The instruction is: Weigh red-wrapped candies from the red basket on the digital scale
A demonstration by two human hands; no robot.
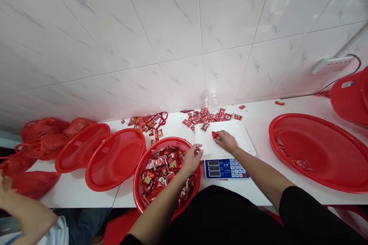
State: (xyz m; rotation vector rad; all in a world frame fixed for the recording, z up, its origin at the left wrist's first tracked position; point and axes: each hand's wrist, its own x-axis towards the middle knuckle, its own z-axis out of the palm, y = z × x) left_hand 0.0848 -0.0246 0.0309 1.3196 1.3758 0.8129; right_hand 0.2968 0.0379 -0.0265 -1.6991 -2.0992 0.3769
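Observation:
My right hand [227,142] is closed on a small red snack packet [214,134] above the white tray of the scale [243,141]. Over the right rim of a red basket [137,168] is my left hand [192,159], its fingers slightly curled and apart, with nothing visible in them. Many red wrapped snack packets [158,178] fill that basket. The scale's blue panel [227,169], with displays and keys, faces me below the tray. One more packet [205,126] lies at the tray's far left edge.
Loose packets [201,116] and a clear bottle [213,103] stand near the wall. Two red baskets [116,160] [83,147] and red bags [46,141] are at left, beside another person's arm [28,210]. A large red basket [322,149] is at right, below a power strip [333,64].

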